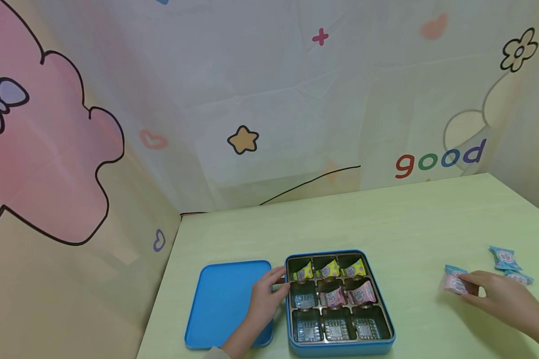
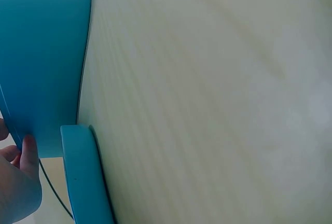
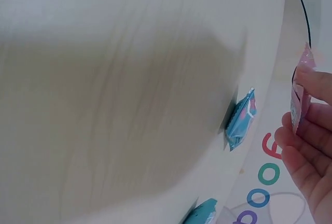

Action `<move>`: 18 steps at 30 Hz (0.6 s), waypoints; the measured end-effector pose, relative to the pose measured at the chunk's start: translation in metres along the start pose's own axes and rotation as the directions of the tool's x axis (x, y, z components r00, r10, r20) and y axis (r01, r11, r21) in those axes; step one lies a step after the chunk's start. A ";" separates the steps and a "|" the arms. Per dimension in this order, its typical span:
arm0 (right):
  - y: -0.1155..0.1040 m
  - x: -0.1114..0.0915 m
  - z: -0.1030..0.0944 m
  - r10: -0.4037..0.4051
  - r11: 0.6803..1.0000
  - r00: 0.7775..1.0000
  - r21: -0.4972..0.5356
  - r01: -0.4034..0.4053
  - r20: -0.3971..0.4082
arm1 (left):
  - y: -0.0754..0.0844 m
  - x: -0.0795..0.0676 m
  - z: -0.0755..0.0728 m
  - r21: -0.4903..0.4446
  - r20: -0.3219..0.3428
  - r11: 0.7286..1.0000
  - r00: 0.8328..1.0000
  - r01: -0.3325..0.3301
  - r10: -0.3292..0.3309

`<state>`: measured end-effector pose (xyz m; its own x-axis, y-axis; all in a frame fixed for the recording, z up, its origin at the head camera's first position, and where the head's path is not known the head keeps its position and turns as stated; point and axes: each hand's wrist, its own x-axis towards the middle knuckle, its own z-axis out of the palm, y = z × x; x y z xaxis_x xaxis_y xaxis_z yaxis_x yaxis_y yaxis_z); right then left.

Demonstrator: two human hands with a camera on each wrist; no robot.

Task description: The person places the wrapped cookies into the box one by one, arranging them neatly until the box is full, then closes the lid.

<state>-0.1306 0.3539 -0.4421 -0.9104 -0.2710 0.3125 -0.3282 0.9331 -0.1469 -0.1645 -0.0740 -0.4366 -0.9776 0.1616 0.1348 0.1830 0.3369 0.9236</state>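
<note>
A blue tin with a dark divided insert stands on the table. Its back row holds three yellow wrapped candies; two pink wrapped candies lie in the middle and right compartments of the middle row. The left hand touches the tin's left side with its fingertips, also seen against the blue wall in the left wrist view. Off to the tin's right, the right hand pinches a pink wrapped candy between thumb and fingers. Just behind it lies a blue wrapped candy.
A blue lid lies flat left of the tin, under the left forearm. Two more blue wrapped candies lie close together beyond the right hand. A printed cloth hangs behind the pale green table.
</note>
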 end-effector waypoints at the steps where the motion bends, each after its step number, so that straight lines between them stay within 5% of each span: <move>1: -0.001 0.001 0.000 -0.014 1.000 1.000 0.008 0.014 -0.012 | 0.000 0.000 0.000 0.001 0.000 1.000 1.000 0.001 -0.001; 9: -0.012 0.011 0.001 -0.064 0.998 0.996 0.014 0.065 -0.066 | -0.018 0.006 0.003 -0.017 0.008 1.000 1.000 -0.004 0.004; 18: -0.026 0.020 -0.003 -0.034 0.999 0.999 -0.007 0.034 -0.005 | -0.044 0.013 0.008 -0.009 0.003 1.000 1.000 -0.017 0.017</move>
<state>-0.1391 0.3247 -0.4298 -0.8976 -0.3012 0.3217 -0.3570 0.9250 -0.1299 -0.1845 -0.0797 -0.4781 -0.9739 0.1706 0.1496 0.1991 0.3259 0.9242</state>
